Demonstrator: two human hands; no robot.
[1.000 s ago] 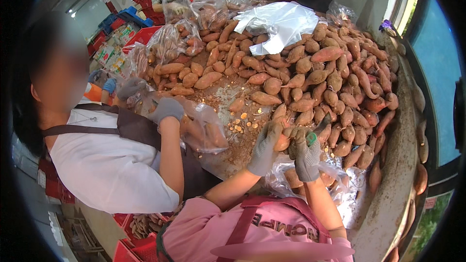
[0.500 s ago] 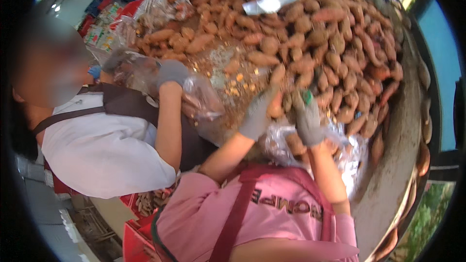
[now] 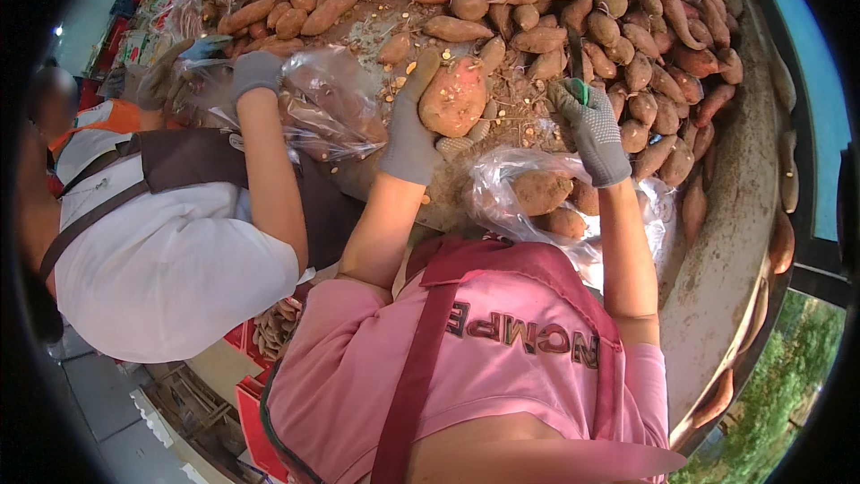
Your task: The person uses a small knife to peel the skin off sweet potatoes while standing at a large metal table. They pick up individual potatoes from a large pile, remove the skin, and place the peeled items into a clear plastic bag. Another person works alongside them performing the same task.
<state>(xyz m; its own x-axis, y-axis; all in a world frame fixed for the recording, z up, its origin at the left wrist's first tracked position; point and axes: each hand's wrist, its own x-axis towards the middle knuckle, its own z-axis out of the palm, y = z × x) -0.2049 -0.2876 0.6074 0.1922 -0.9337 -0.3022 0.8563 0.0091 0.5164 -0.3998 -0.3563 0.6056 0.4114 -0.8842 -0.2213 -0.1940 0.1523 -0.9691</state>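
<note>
Wrapped in a grey glove, my left hand (image 3: 410, 139) grips a large reddish sweet potato (image 3: 452, 100) with small pale cut spots on its skin. My right hand (image 3: 598, 134), gloved too, is closed round the green handle of a knife (image 3: 580, 92); its dark, narrow blade points away from me, over the heap. The blade and the held sweet potato are apart. Between my forearms lies a clear plastic bag (image 3: 488, 184) with several sweet potatoes (image 3: 542, 193) inside.
A big heap of sweet potatoes (image 3: 627, 36) covers the far and right part of the soil-strewn table, with pale cut chips scattered about. At my left a co-worker (image 3: 170, 251) in white handles another filled clear bag (image 3: 327, 94). A raised edge (image 3: 739, 242) runs along the right.
My hands have moved apart: the left one leftward with the sweet potato turned broad side up, the right one slightly right with the knife. The view has shifted too.
</note>
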